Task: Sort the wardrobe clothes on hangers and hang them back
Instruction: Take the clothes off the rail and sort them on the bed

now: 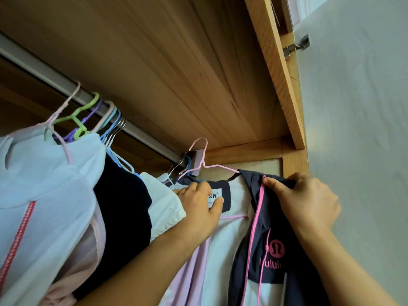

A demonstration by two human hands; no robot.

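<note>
Wooden wardrobe (167, 69), view up under its top panel; metal rail (55, 79) runs from upper left down to the right end. White wall (357, 120) on the right, door hinge (297, 46) above. Light blue garment (44, 191) and a dark one (123, 195) hang at left on bunched hangers, green hanger (80, 117) among them. Navy and white jacket (262, 246) with pink zip and logo sits on a pink wire hanger (202, 155) at the far right end of the rail; hook over the rail or not, cannot tell. Right hand (306, 202) pinches the jacket's right collar edge at the zip top, fabric falling below the grip. Left hand (198, 206) grips the collar at the neck label (215, 198), thumb on the label.
</note>
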